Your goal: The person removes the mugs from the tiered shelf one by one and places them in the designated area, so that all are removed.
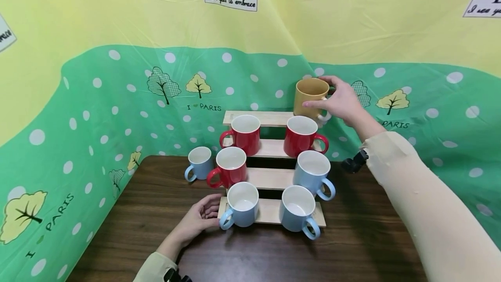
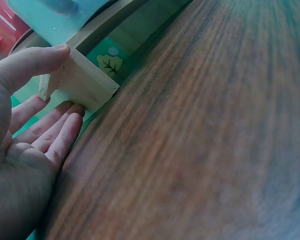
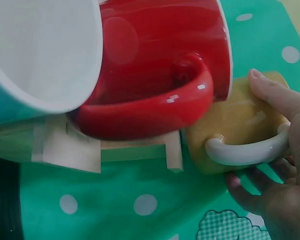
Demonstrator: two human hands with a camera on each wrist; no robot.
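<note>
At the right end of the top shelf my right hand (image 1: 340,99) grips a mustard-yellow mug (image 1: 307,95), its thumb on the near side and its fingers round the far side. The mug is upright, with a white handle (image 3: 250,152) facing right. Whether its base touches the shelf is hidden behind a red mug (image 1: 299,136). My left hand (image 1: 199,216) holds the left end of the bottom step of the stepped wooden rack (image 1: 270,210). In the left wrist view, its thumb lies on the upper edge of the rack's end (image 2: 87,82), with fingertips at the lower side.
Other red mugs (image 1: 245,134) (image 1: 231,166) stand on the rack's left side. Light-blue mugs (image 1: 312,171) (image 1: 242,203) (image 1: 297,208) fill lower steps. Another light-blue mug (image 1: 200,163) is left of the rack. A patterned cloth (image 1: 117,112) hangs behind the dark wooden table (image 1: 352,238).
</note>
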